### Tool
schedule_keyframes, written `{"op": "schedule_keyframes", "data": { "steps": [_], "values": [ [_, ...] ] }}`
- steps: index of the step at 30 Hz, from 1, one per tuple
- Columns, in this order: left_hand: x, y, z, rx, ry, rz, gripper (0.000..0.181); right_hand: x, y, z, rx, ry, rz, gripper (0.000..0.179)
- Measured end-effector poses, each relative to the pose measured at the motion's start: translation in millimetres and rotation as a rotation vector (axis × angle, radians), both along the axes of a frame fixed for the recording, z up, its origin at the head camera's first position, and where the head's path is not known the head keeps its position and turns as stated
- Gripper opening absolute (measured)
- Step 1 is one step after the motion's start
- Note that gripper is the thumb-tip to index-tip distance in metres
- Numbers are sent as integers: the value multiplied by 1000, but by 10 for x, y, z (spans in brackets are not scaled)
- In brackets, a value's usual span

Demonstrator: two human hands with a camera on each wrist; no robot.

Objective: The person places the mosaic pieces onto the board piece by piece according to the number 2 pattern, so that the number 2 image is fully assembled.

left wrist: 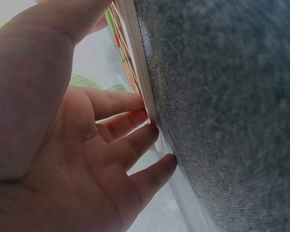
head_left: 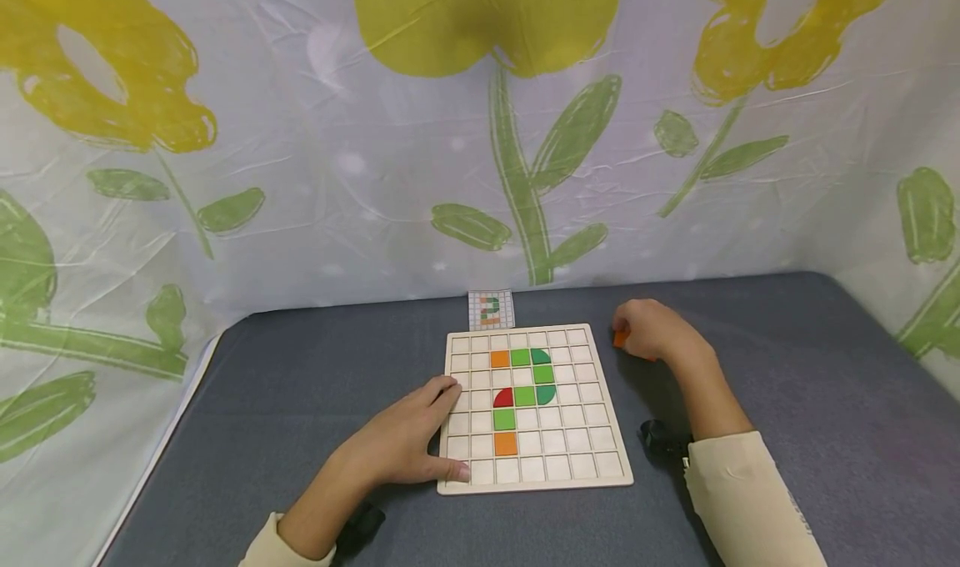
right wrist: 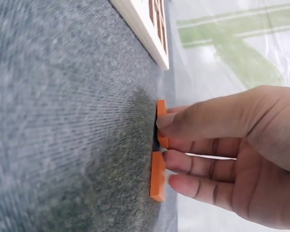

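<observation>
A square wooden grid board (head_left: 576, 415) lies on the table, with orange, light green, dark green and red tiles set in some of its cells. My left hand (head_left: 405, 438) rests at the board's left edge, thumb over the lower left corner. In the left wrist view, its fairly straight fingers (left wrist: 135, 145) touch the board's side. To the right of the board, my right hand (head_left: 660, 333) pinches an orange tile (right wrist: 161, 108) between thumb and finger, close to the table surface. A second orange tile (right wrist: 157, 176) lies beside it, under the other fingers.
A small printed pattern card (head_left: 491, 309) stands behind the board's far edge, showing coloured cells on a grid. Dark grey cloth (head_left: 315, 383) covers the table. A white curtain (head_left: 315, 175) with painted flowers hangs behind and at the sides.
</observation>
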State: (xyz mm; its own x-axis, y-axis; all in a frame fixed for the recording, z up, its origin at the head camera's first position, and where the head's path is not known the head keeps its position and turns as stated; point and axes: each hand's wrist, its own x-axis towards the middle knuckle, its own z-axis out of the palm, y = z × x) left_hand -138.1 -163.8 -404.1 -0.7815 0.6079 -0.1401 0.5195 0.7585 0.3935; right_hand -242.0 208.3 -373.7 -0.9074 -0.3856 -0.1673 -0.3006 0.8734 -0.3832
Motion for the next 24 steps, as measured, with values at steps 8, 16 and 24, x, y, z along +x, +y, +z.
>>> {"op": "schedule_keyframes", "data": {
  "steps": [8, 16, 24],
  "values": [
    [11, 2, 3, 8, 19, -6, 108, 25, -75, 44, -97, -75, 73, 20],
    [20, 5, 15, 20, 28, -13, 108, 112, -272, 101, -97, -92, 175, 16],
    [17, -2, 21, 25, 27, -17, 107, 222, -494, 154, -61, -81, 230, 15]
  ]
}}
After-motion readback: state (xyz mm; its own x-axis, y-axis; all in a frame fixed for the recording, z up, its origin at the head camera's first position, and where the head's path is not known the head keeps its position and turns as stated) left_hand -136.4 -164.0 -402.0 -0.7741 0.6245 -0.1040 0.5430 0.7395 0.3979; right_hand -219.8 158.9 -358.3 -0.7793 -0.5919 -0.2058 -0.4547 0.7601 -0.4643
